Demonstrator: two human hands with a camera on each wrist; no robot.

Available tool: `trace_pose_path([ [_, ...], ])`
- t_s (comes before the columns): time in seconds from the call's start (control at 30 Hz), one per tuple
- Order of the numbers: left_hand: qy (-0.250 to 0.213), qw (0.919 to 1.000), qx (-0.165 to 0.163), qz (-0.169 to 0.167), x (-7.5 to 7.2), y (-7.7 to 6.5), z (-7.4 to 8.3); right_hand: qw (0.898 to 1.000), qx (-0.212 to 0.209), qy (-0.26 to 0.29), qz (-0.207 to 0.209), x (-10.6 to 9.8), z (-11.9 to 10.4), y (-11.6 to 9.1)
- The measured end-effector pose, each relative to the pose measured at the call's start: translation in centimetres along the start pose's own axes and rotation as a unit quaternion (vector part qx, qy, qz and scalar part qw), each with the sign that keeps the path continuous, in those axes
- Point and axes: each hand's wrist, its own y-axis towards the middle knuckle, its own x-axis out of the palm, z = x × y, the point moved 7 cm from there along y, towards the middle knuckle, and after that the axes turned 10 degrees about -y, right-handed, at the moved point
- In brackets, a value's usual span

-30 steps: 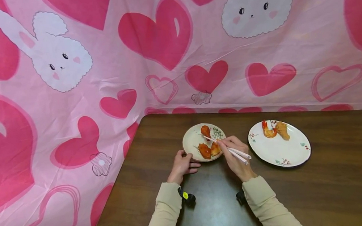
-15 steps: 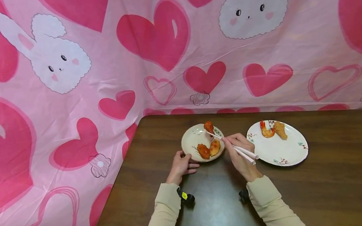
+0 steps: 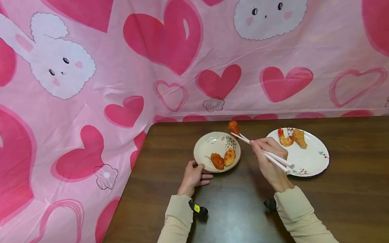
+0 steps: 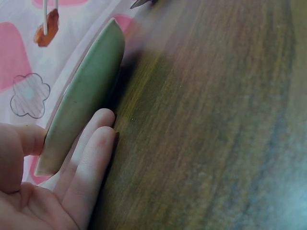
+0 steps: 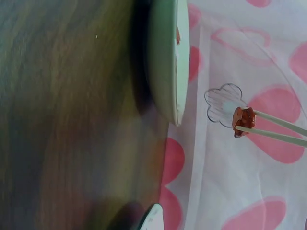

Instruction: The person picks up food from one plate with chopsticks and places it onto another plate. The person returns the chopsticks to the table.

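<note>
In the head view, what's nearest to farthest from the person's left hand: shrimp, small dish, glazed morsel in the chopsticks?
1. Small dish: gripped by the left hand.
2. Glazed morsel: in the chopsticks, beyond the dish.
3. Shrimp: farther right, on the white plate.

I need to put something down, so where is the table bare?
Bare wood lies right of the oval plate, between the two sleeves in front, and left of the round dish. It's crowded between dish and plate, where the right hand holds chopsticks.
</note>
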Motion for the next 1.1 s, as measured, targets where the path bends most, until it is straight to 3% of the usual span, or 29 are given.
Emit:
trace_pose_path([
  [0.43,-0.005,1.0,-0.002,-0.001,0.1,0.3,-0.1,0.998,0.01,-0.007,0.054,-3.3,1.3,0.8],
  [0.7,-0.003,1.0,-0.005,0.005,-0.1,0.3,-0.3,0.996,0.009,-0.044,0.075,-5.3,1.7,1.0],
  [1.1,0.001,1.0,-0.005,0.003,0.0,0.2,-0.2,0.994,0.055,-0.035,0.082,-7.4,3.0,1.0],
])
